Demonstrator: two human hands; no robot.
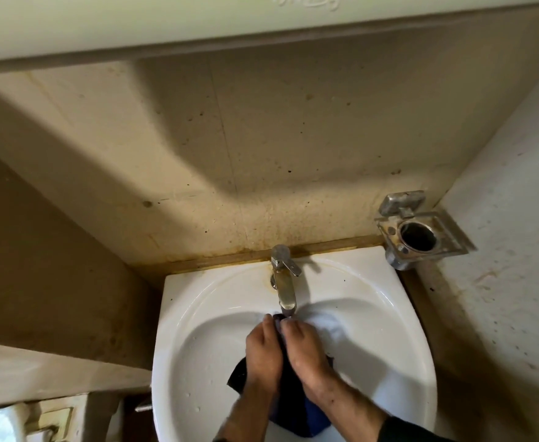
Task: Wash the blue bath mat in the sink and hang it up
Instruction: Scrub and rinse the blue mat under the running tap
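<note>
The blue bath mat (296, 413) hangs dark and wet in the white sink (198, 314), bunched between my two hands. My left hand (263, 355) and my right hand (306, 355) lie side by side, both gripping the mat's top edge. That edge is held right under the spout of the steel tap (284, 282). Most of the mat is hidden beneath my hands and forearms; a dark corner sticks out at the left and a blue fold shows near the sink's front.
A stained metal holder (418, 234) is fixed to the wall at the sink's right rear corner. Stained beige walls close in behind and on both sides. A ledge (38, 371) runs at the lower left. A cabinet underside (166, 27) hangs overhead.
</note>
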